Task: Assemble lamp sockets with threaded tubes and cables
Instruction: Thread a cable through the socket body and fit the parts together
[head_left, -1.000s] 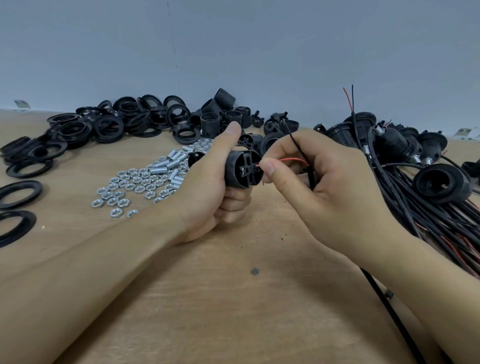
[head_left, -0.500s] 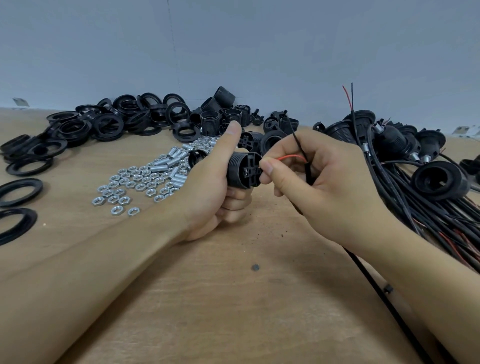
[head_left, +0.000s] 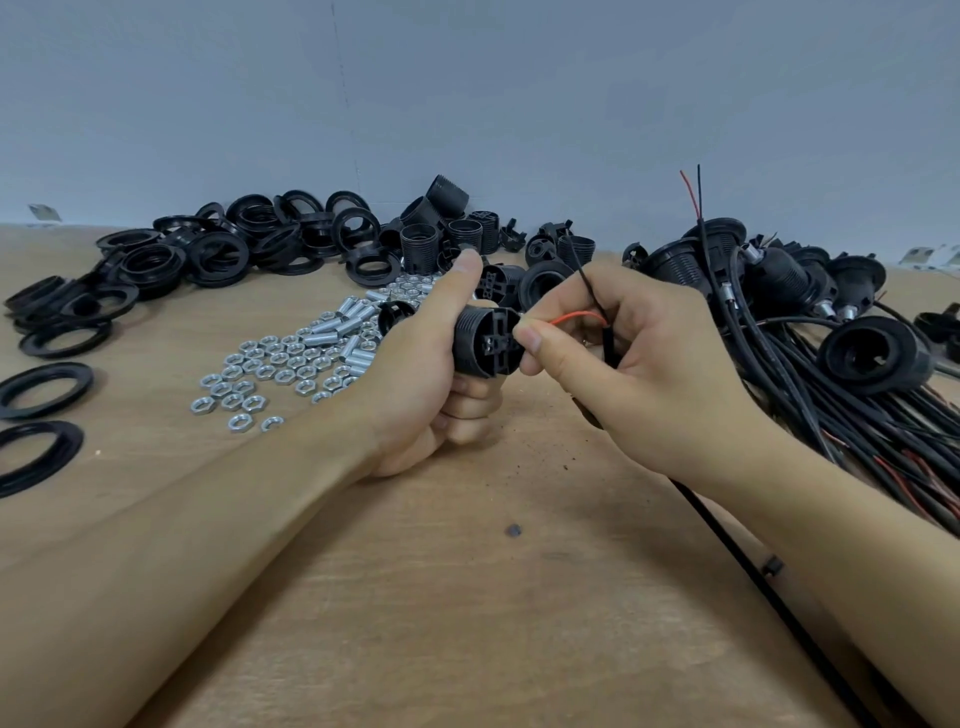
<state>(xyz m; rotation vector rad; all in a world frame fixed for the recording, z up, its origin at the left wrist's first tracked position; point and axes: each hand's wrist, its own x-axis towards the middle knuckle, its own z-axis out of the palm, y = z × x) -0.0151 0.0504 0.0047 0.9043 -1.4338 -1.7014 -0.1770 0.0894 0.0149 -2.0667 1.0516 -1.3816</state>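
Note:
My left hand (head_left: 426, 374) grips a black threaded lamp socket (head_left: 480, 340) on its side, terminal end facing right, thumb raised over it. My right hand (head_left: 634, 364) pinches the red wire (head_left: 579, 317) of a black cable (head_left: 737, 561) between thumb and forefinger, with the wire's tip at the socket's terminal block. The cable's thin black wire (head_left: 584, 273) sticks up behind my fingers. The cable trails off past my right forearm toward the table's near right edge.
Silver nuts (head_left: 260, 374) and threaded tubes (head_left: 340, 325) lie left of the socket. Black rings (head_left: 208, 260) and loose socket bodies (head_left: 441, 228) are heaped at the back. Finished sockets with cables (head_left: 841, 358) pile up at the right. Two rings (head_left: 44, 389) lie far left.
The view has dipped slightly. My right thumb and forefinger have pressed the red wire closer against the socket's terminal; both hands otherwise stay in place.

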